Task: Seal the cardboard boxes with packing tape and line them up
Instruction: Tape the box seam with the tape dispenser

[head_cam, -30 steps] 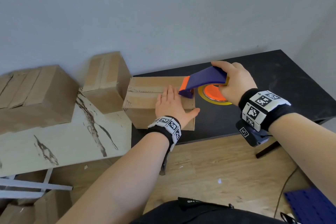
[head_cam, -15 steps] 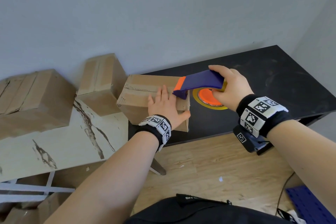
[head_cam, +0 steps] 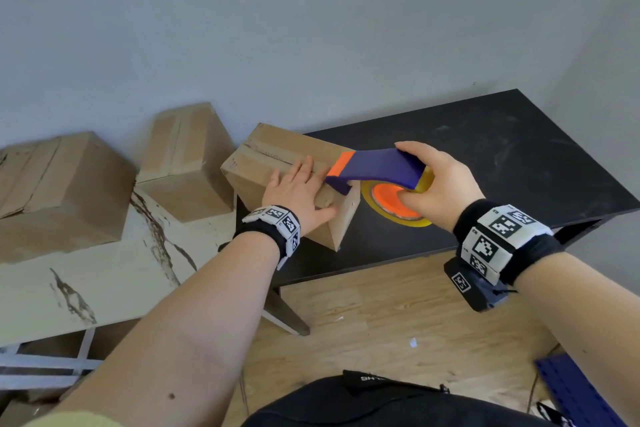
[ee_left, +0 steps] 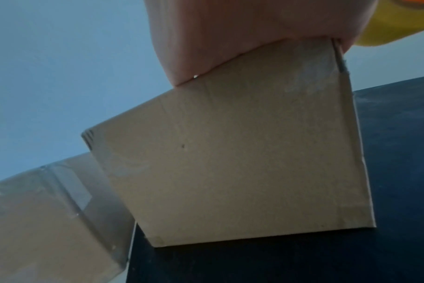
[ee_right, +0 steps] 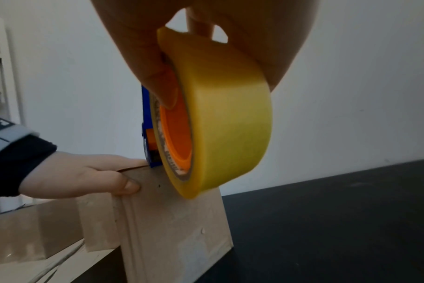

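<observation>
A cardboard box (head_cam: pixel 273 163) stands on the left end of the black table (head_cam: pixel 485 156), turned so a corner points toward me. My left hand (head_cam: pixel 298 189) lies flat on its top with straight fingers, thumb pressed against the near side face (ee_right: pixel 131 186). My right hand (head_cam: pixel 436 184) grips a blue and orange tape dispenser (head_cam: pixel 377 166) carrying a yellow tape roll (ee_right: pixel 225 118). The dispenser's nose touches the box's top edge at its right end, next to my left fingers. The left wrist view shows the box's side (ee_left: pixel 242 153) under my palm (ee_left: pixel 230 28).
Two taped cardboard boxes (head_cam: pixel 187 163) (head_cam: pixel 59 194) sit on a marbled white table (head_cam: pixel 104 281) to the left, against the wall. The black table's right part is bare. A blue pegboard (head_cam: pixel 581 388) lies on the wooden floor at lower right.
The box has been turned under my left hand, its near right corner now pointing toward me. The dispenser stayed at the box's right end, following the edge.
</observation>
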